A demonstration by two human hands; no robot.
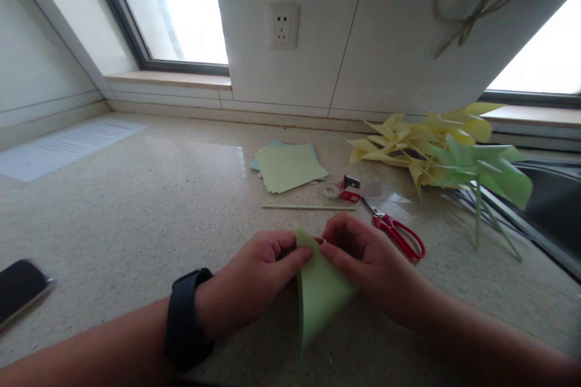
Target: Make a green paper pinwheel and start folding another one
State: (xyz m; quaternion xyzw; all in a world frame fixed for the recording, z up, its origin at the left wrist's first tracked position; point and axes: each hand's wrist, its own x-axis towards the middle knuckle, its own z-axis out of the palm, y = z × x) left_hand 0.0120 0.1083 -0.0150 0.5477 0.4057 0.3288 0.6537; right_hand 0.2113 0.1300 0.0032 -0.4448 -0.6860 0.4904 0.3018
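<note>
Nearest, at the counter's front edge: two forearms, the left with a black watch at the wrist.

Left hand: thumb and fingers pinched on the upper left edge of a green sheet.

Right hand: fingertips pinched on the same sheet's top, opposite the left hand.

Green sheet: curled into a standing fold between both hands, near the front edge at mid-counter, lower end toward the viewer.

Phone: dark, flat, at the counter's front left.

Scissors: red-handled, just right of the right hand.

Stick: thin, pale, lying crosswise just beyond the hands.

Red box and a small white ring: side by side past the stick.

Paper stack: pale green squares over blue, mid-counter.

Pinwheels: yellow and green, heaped at the right toward the back edge, sticks pointing right.

White page: far left of the counter.

Socket: on the tiled wall behind.
</note>
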